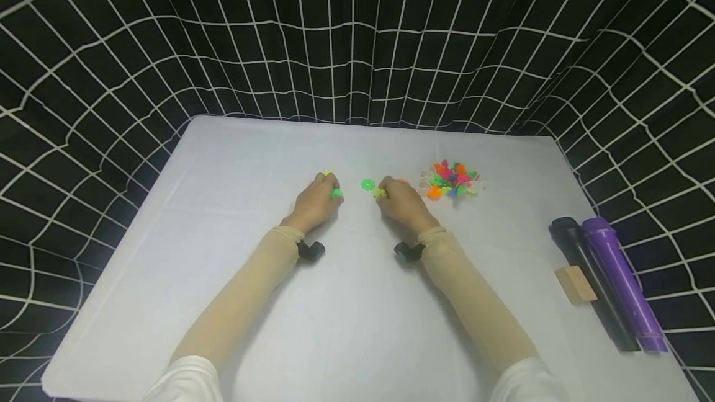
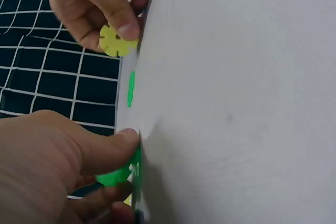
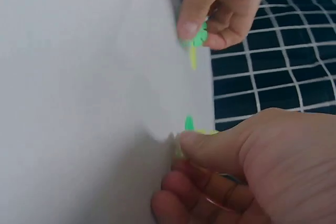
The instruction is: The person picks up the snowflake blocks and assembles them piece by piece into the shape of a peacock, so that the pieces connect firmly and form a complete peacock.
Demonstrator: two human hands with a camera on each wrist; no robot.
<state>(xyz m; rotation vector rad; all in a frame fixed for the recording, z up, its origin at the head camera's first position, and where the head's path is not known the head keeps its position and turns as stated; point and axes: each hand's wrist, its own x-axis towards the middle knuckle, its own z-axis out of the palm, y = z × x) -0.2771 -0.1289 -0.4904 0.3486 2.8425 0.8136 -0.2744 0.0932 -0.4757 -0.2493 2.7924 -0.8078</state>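
My left hand [image 1: 315, 202] pinches a green notched plastic disc [image 1: 337, 193] between thumb and fingers, low over the white table. A yellow notched disc [image 2: 116, 41] is pinched by my right hand [image 1: 403, 203], its flat face showing in the left wrist view. Between the hands a loose green disc [image 1: 367, 185] lies on the table. A bit of yellow [image 1: 328, 173] shows just past the left fingers, mostly hidden. Behind the right hand an orange-red disc [image 1: 401, 181] is partly covered by the knuckles.
Right of the right hand lies a pile of mixed-colour notched discs [image 1: 447, 177]. At the table's right side are a black tube [image 1: 594, 284], a purple tube [image 1: 625, 284] and a wooden block [image 1: 576, 285]. Black netting-patterned cloth [image 1: 357, 42] surrounds the white table [image 1: 357, 327].
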